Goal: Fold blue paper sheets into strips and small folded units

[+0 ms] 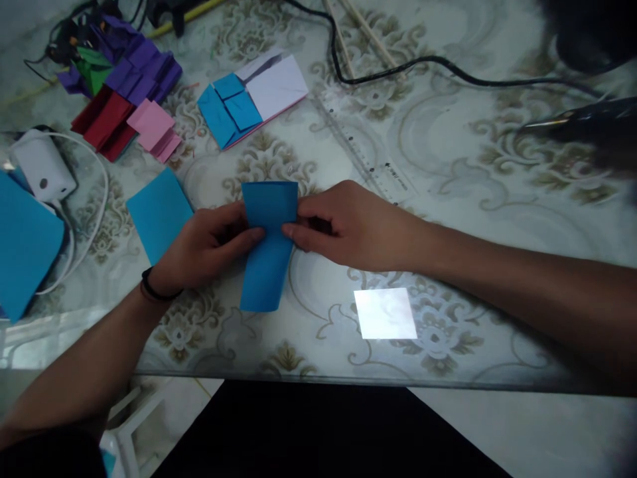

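A strip of blue paper (269, 259) is held upright above the tabletop, with a crease or bend around its middle. My left hand (209, 242) pinches its left edge, thumb on the near face and fingers behind. On the opposite edge my right hand (343, 222) grips it the same way, thumb in front. The fingers behind the paper are partly hidden. Beside my left wrist, partly covered by that hand, lies a flat blue sheet (159, 212).
Folded paper pieces in purple (144, 70), red (107, 119) and pink (154, 129) lie at the back left. Near them are a blue-and-white folded paper (279, 89), a clear ruler (355, 149), a black cable (438, 58), a white device (44, 166) and a larger blue sheet (27, 245).
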